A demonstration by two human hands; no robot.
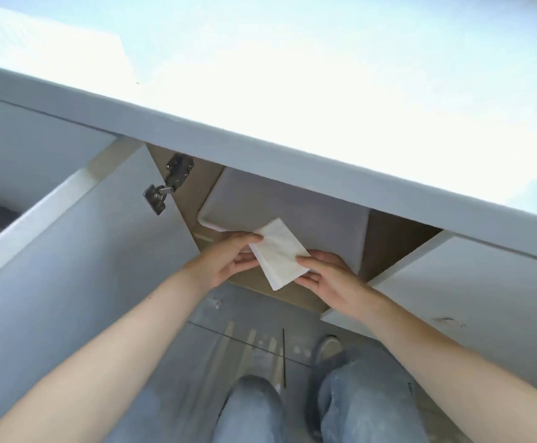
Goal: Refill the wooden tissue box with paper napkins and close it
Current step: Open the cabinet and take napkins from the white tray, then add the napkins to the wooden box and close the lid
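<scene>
- Both hands are holding one stack of paper napkins (278,254) before the open cupboard (388,241) under the bench (292,161).
- Left hand (228,260) fingers are pinching its upper edge; right hand (328,276) fingers are clamping the lower corner.
- Probably light, soft, easily fanned; gripping opposite edges is suiting it.
- No wooden tissue box is showing.

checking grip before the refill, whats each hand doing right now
Left hand: closed on the left edge of the napkin stack, thumb on top.
Right hand: closed on the stack's right edge, thumb on top.
</scene>
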